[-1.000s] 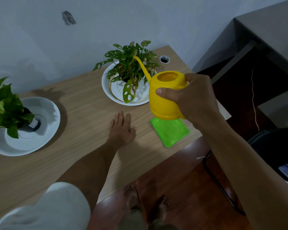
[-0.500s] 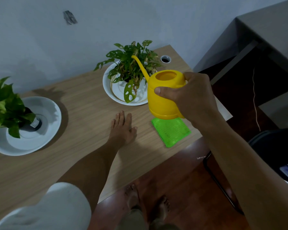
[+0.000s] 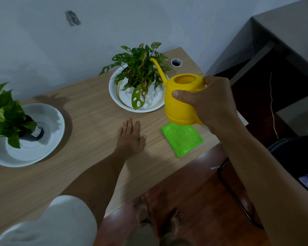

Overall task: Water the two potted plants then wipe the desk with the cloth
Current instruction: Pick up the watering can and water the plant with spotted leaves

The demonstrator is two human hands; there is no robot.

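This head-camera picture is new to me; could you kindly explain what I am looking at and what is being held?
There is no machine here: a person wears a wide-angle camera on the head, looking forward and down at their own arms. The right hand grips a yellow watering can, held above the wooden desk with its thin spout reaching into the leaves of the far plant, which sits in a white dish. The left hand rests flat and empty on the desk. A second plant stands in another white dish at the left. A folded green cloth lies near the desk's front edge, partly under the can. Below are the person's bare feet on a dark floor.
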